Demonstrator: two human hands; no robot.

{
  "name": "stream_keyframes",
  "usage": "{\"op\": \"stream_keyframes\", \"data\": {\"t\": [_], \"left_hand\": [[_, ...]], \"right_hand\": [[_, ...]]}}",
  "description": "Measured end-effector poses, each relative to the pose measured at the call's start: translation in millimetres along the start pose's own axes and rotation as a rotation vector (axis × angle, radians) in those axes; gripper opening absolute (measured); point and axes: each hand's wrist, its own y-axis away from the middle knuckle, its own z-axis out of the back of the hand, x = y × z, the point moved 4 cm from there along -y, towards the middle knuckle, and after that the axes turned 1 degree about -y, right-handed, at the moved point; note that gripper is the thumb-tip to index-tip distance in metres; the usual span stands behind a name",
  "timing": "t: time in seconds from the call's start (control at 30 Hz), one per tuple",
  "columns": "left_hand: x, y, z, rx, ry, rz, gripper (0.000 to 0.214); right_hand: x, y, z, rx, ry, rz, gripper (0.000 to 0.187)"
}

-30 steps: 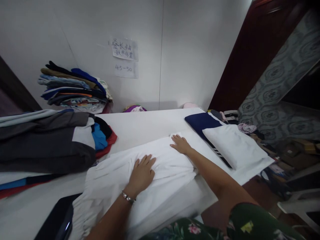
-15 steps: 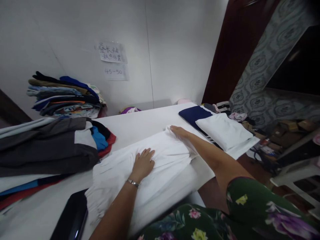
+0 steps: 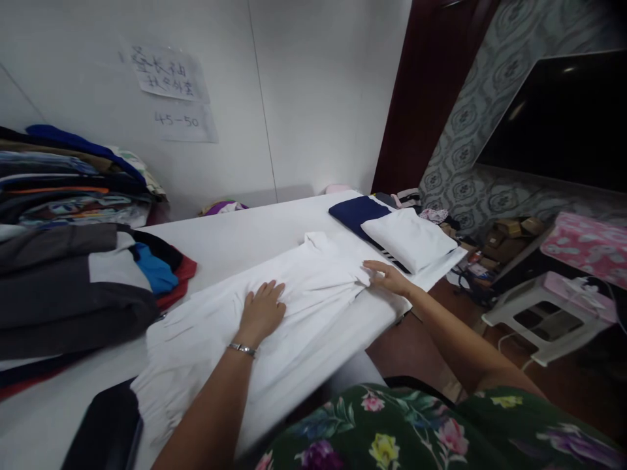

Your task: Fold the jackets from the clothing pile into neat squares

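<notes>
A white garment [image 3: 298, 274] lies spread across the white table, wrinkled, with a gathered edge at its near left end and a small raised fold at its far corner. My left hand [image 3: 263, 310] rests palm down on its middle, fingers spread, a metal band on the wrist. At the garment's right edge, my right hand [image 3: 389, 277] has its fingers on the fabric, where creases draw together; the thumb's grip is partly hidden. Beyond that hand lie a folded white garment [image 3: 409, 238] and a folded navy garment [image 3: 357, 212].
Dark grey and white clothes [image 3: 63, 287] are heaped at the left, with a taller clothes stack [image 3: 68, 173] behind. A black object [image 3: 105, 418] lies at the near left. Handwritten paper signs [image 3: 171, 85] hang on the wall. A plastic stool [image 3: 548, 307] stands at the right.
My right hand has moved from the garment's far corner to its right edge, nearer me. My left hand stays flat on the fabric. The view has shifted right.
</notes>
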Motion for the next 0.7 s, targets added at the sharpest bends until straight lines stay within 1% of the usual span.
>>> {"op": "stream_keyframes", "data": {"t": [0.1,0.23,0.3,0.37,0.5,0.6,0.7], "left_hand": [[-1.0,0.1,1.1,0.028,-0.013,0.010,0.057],[-3.0,0.7,3.8,0.050,-0.025,0.021,0.057],[-3.5,0.9,4.5,0.052,-0.026,0.023,0.057],[-3.5,1.1,4.6,0.047,-0.025,0.023,0.057],[-3.0,1.5,4.2,0.021,-0.025,0.010,0.056],[-2.2,1.4,2.8,0.017,-0.016,0.003,0.057],[-0.5,0.8,0.5,0.008,0.001,0.009,0.057]], "right_hand": [[-1.0,2.4,-3.5,0.041,0.103,0.071,0.051],[5.3,-11.1,-9.7,0.097,0.226,0.169,0.057],[6.5,-17.0,-16.9,0.076,0.250,0.172,0.055],[5.0,-19.9,-26.3,0.031,0.245,0.143,0.051],[0.3,-18.1,-40.2,-0.028,0.209,0.097,0.048],[4.1,-14.0,-38.4,-0.044,0.210,0.081,0.050],[19.8,-11.1,-32.0,-0.071,0.207,0.109,0.054]]}}
